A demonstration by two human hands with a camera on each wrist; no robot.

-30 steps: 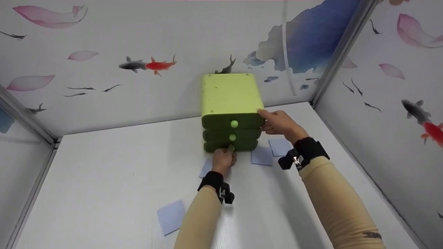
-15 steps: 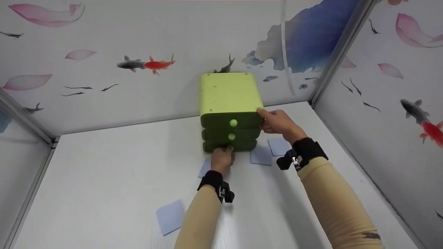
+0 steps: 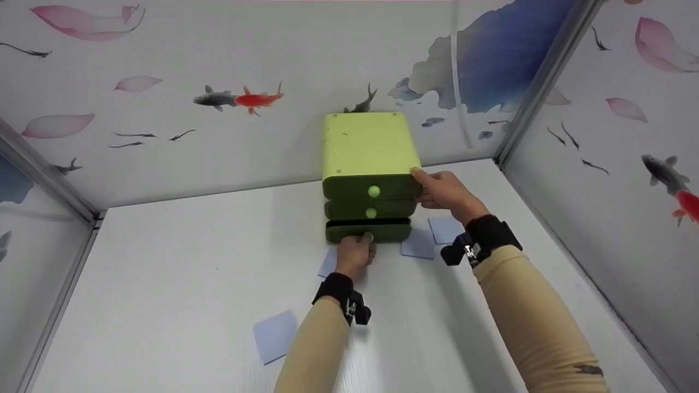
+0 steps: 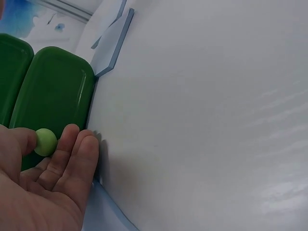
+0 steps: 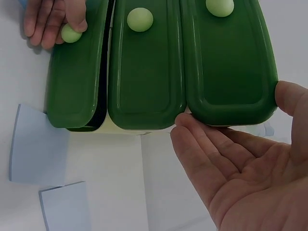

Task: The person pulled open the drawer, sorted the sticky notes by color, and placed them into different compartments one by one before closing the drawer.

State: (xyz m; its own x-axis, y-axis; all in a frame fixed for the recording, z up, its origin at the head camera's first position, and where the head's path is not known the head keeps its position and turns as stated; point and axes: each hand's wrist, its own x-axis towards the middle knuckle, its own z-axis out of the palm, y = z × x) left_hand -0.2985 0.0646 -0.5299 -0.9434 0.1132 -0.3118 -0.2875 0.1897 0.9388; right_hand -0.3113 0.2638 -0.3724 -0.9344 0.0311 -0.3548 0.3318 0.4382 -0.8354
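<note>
A small lime-green drawer cabinet (image 3: 371,143) with three dark green drawers stands against the back wall in the head view. Each drawer front carries a round light green knob; the middle drawer's knob (image 5: 140,19) shows clearly in the right wrist view. My left hand (image 3: 354,254) pinches the bottom drawer's knob (image 4: 45,142) between thumb and fingers. That bottom drawer (image 5: 72,91) is slid slightly out, with a dark gap behind its front. My right hand (image 3: 445,191) holds the cabinet's upper right front corner, thumb at the top edge and fingers along the side.
Two pale blue square pads (image 3: 418,244) lie on the white table (image 3: 180,284) right of the cabinet. Another pad (image 3: 327,265) is partly hidden behind my left hand, and one more pad (image 3: 274,336) lies beside my left forearm. Patterned walls (image 3: 246,49) enclose the table.
My left hand has drawn the bottom drawer a little toward me, so a gap has opened behind its front. The right hand keeps its hold on the corner. The head view has shifted slightly.
</note>
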